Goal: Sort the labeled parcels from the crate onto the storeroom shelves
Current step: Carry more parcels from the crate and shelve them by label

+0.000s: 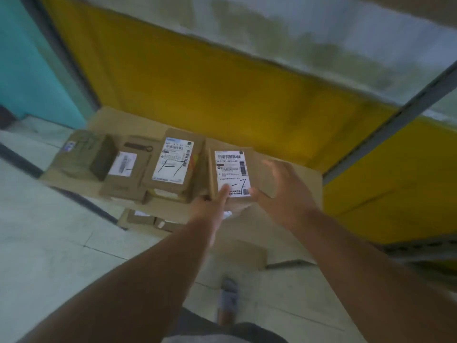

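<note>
We hold the box (232,174) with left hand (210,206) gripping its near edge; right hand (279,194) spread open at 3 o'clock. Seat it flush beside the neighbouring box (173,164) at 9 o'clock, label up.

3 brown cardboard parcels (138,167) crowd the tan shelf board's (304,179) left; its right stays bare up to the grey upright post (395,120).

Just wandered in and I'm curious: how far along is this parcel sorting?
Partway, it seems. Done: three parcels already lie on the shelf, among them one marked 1-7. In hand: another labeled parcel is at the shelf, the left hand gripping its near corner and the right hand open beside it. Left: more parcels show on the level below; the crate is out of view, so the remainder is unknown.
</note>
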Tool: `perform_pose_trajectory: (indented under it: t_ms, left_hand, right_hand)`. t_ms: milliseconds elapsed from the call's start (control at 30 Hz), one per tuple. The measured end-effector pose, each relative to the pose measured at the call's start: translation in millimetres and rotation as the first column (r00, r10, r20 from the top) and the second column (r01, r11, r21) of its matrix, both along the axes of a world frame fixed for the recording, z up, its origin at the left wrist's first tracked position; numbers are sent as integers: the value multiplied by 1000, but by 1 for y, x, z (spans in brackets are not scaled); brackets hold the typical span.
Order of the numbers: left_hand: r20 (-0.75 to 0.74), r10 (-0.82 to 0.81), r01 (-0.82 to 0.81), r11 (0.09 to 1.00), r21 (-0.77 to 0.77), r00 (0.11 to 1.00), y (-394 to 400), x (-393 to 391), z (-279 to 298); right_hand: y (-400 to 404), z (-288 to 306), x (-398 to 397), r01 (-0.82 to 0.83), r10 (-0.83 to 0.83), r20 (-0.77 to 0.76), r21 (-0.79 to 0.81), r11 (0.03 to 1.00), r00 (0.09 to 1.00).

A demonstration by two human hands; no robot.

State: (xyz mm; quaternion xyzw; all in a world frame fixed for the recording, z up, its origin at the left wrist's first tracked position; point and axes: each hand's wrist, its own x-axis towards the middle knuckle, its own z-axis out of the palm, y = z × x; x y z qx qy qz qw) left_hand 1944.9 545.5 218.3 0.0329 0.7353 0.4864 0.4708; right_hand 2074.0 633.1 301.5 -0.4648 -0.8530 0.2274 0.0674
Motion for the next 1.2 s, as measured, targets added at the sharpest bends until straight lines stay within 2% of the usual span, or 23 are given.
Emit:
perform_pose_trajectory:
  t_ms: [200,333,400,467,533,633,733,900,1033,1200]
  left_hand:
    - [-95,84,-88,995,-48,992,12,10,-9]
    - [-184,-1,-25,990,-137,983,2,9,-3]
    - [-281,-74,14,977,-211,957,-11,9,7]
    - [-350,-79,10,981,-195,933,-34,9,15]
    - [-422,-125,57,984,-169,898,-68,3,24]
    - [-545,-210,104,970,-219,812,-135,-21,35]
    - [-652,-257,57,949,-311,713,-219,-64,44]
    - [-717,-334,-74,878,-472,612,-370,-152,56]
    - [-748,-332,-193,833,-518,575,-464,-215,71]
    - [-724,-340,-255,776,-576,600,-530,-285,74]
  right_hand:
    - [24,-10,0,-113,113,-10,-37,993,994]
    - [18,-8,-1,-188,188,-18,-19,982,982]
    - [9,-2,-4,-217,217,-6,-14,976,976]
    - [-5,6,-11,-242,242,7,10,970,970]
    - [-25,16,-24,-286,286,12,46,957,958]
    - [-70,34,-60,-394,394,15,76,916,919]
    - [-131,51,-115,-517,519,1,84,852,855]
    - [-258,70,-228,-680,689,-60,122,723,722]
    - [-343,74,-304,-770,779,-85,117,627,622]
    - [-401,82,-399,-847,861,-18,174,503,508]
